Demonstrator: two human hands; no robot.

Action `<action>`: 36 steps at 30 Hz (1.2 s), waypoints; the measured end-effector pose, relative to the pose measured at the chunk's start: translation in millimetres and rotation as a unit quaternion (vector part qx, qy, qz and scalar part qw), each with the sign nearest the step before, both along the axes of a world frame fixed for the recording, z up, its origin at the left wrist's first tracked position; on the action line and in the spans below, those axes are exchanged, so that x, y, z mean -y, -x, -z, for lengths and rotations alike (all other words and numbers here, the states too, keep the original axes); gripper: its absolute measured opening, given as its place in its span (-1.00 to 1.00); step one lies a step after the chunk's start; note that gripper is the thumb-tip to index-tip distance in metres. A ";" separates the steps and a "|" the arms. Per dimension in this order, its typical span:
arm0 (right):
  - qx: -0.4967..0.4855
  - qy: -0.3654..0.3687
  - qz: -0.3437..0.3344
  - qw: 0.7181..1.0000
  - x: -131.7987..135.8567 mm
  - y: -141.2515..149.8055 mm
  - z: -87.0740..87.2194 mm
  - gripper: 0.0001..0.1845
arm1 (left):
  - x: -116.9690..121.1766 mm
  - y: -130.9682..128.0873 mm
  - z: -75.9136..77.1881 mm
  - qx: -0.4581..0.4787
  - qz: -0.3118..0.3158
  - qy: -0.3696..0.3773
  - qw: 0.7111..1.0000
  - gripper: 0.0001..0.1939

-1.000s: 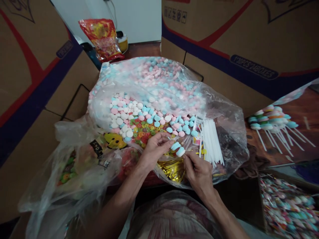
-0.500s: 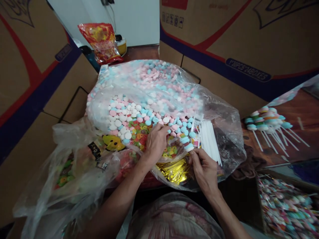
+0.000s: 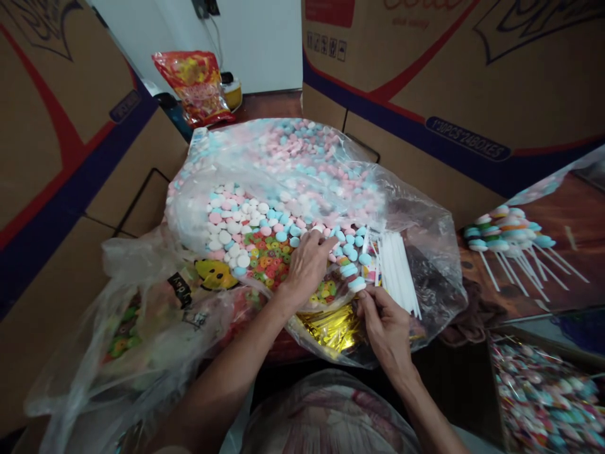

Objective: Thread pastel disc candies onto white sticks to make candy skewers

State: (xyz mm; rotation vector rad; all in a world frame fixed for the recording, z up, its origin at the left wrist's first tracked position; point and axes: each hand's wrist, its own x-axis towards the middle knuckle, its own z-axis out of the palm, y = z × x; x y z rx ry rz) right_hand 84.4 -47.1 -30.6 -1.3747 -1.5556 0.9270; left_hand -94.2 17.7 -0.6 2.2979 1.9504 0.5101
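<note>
Between the thumb and fingers of my right hand (image 3: 385, 318) is a candy skewer (image 3: 350, 271), with pale blue, white and coloured candies threaded on its top. Its stick is mostly hidden by the hand. My left hand (image 3: 307, 265) is just left of it, over the loose candies, fingers bent together and pointing right; the fingertips hide whatever they pinch. Pink, blue and white candies (image 3: 231, 224) spread across an open plastic bag, with ring-shaped gummies (image 3: 269, 258) below them. White sticks (image 3: 397, 271) lie right of the skewer, and gold twist ties (image 3: 335, 328) lie below my hands.
Finished candy skewers (image 3: 510, 230) are piled at the right. Below them stands a box of wrapped candies (image 3: 548, 391). Large cartons (image 3: 454, 101) rise behind and at the left. A red snack bag (image 3: 193, 88) stands at the back. A clear bag (image 3: 142, 340) lies front left.
My left hand has shifted a little to the right, towards the candy skewer. My right hand keeps its hold on the skewer, almost in the same place. The view has tilted slightly.
</note>
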 end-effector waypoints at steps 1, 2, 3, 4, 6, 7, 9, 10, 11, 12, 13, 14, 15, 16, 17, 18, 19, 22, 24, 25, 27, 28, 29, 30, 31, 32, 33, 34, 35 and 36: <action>0.000 0.000 0.000 1.000 -0.3 0.0 0.3 -0.72 | -2.0 -1.0 1.7 0.004 -0.003 -0.001 1.000 -0.62; 0.000 -0.002 -0.001 1.000 -0.5 -0.1 0.6 -0.73 | -3.5 -2.0 3.1 0.012 -0.009 -0.004 1.000 -0.64; 0.003 -0.003 -0.001 1.000 -0.6 -0.3 0.7 -0.74 | -4.5 -2.8 4.1 0.021 -0.014 -0.007 1.000 -0.66; 0.005 -0.003 -0.002 1.000 -0.6 -0.4 0.6 -0.75 | -5.2 -3.2 4.7 0.035 -0.018 -0.010 0.999 -0.68; 0.006 -0.004 -0.001 1.000 -0.2 -0.7 0.2 -0.75 | -5.9 -2.4 4.6 0.083 -0.031 -0.018 0.996 -0.73; 0.005 -0.005 0.000 1.000 0.1 -0.8 -0.2 -0.75 | -6.1 -1.2 4.0 0.121 -0.039 -0.022 0.992 -0.75; 0.002 -0.010 0.005 1.000 0.5 -0.9 -0.9 -0.75 | -5.3 3.3 1.9 0.212 -0.055 -0.030 0.975 -0.81; 0.000 -0.013 0.008 1.000 0.7 -0.9 -1.0 -0.75 | -4.1 6.2 0.6 0.253 -0.060 -0.032 0.965 -0.84; -0.001 -0.014 0.010 1.000 0.7 -1.0 -1.1 -0.75 | -2.1 9.5 -0.8 0.283 -0.062 -0.030 0.957 -0.85; -0.001 -0.014 0.010 1.000 0.7 -1.0 -1.0 -0.75 | 0.7 12.9 -2.1 0.302 -0.061 -0.027 0.951 -0.86; -0.001 -0.014 0.011 1.000 0.7 -1.0 -0.8 -0.75 | 4.2 16.0 -3.3 0.309 -0.058 -0.024 0.949 -0.87; -0.001 -0.014 0.011 1.000 0.6 -1.1 -0.5 -0.75 | 8.1 18.8 -4.2 0.306 -0.057 -0.023 0.950 -0.87; 0.000 -0.013 0.011 1.000 0.5 -1.1 -0.1 -0.74 | 12.0 21.0 -4.8 0.297 -0.056 -0.024 0.953 -0.86; 0.001 -0.013 0.011 1.000 0.4 -1.0 0.3 -0.74 | 15.6 22.4 -5.1 0.284 -0.057 -0.027 0.957 -0.86; 0.003 -0.013 0.010 1.000 0.3 -0.9 0.7 -0.74 | 18.6 23.0 -5.0 0.269 -0.059 -0.032 0.961 -0.85; 0.006 -0.014 0.009 1.000 0.3 -0.8 0.9 -0.74 | 20.8 23.0 -4.5 0.250 -0.061 -0.037 0.966 -0.85; 0.009 -0.015 0.007 1.000 0.2 -0.5 1.1 -0.74 | 22.0 22.3 -3.9 0.229 -0.061 -0.042 0.971 -0.84; 0.016 -0.022 0.002 1.000 0.1 0.4 0.9 -0.73 | 20.9 18.8 -0.8 0.142 -0.039 -0.060 0.987 -0.79; 0.020 -0.025 0.000 0.999 0.2 0.9 0.3 -0.73 | 18.3 16.7 1.3 0.075 -0.008 -0.057 0.996 -0.76; 0.021 -0.025 -0.002 0.999 0.2 1.0 0.1 -0.73 | 17.0 15.8 2.2 0.043 0.007 -0.049 0.998 -0.76; 0.021 -0.024 -0.004 0.999 0.5 1.2 0.0 -0.73 | 14.7 14.5 2.9 -0.005 0.029 -0.028 0.999 -0.78; 0.021 -0.023 -0.005 1.000 0.6 1.2 0.1 -0.73 | 13.7 13.9 2.6 -0.019 0.033 -0.021 0.999 -0.78; 0.021 -0.023 -0.004 1.000 0.8 1.1 0.3 -0.73 | 12.8 13.4 1.9 -0.024 0.033 -0.016 0.999 -0.78; 0.021 -0.022 -0.002 1.000 0.9 1.1 0.4 -0.74 | 12.0 13.1 0.8 -0.017 0.029 -0.014 0.999 -0.78; 0.020 -0.021 0.000 1.000 1.1 1.0 0.5 -0.73 | 11.4 12.9 -0.7 0.003 0.019 -0.014 1.000 -0.78; 0.019 -0.020 0.001 1.000 1.3 0.8 0.5 -0.73 | 11.1 12.9 -2.4 0.037 0.005 -0.013 0.999 -0.79; 0.017 -0.020 0.001 1.000 1.4 0.7 0.4 -0.72 | 11.2 13.3 -4.2 0.083 -0.012 -0.009 0.996 -0.81; 0.015 -0.020 0.001 1.000 1.5 0.6 0.3 -0.72 | 12.0 14.1 -6.1 0.138 -0.027 0.001 0.990 -0.84; 0.014 -0.021 0.002 1.000 1.5 0.5 0.2 -0.71 | 13.4 15.0 -7.9 0.197 -0.036 0.019 0.980 -0.88; 0.014 -0.023 0.003 1.000 1.5 0.4 0.2 -0.71 | 15.5 15.8 -9.6 0.250 -0.036 0.046 0.966 -0.91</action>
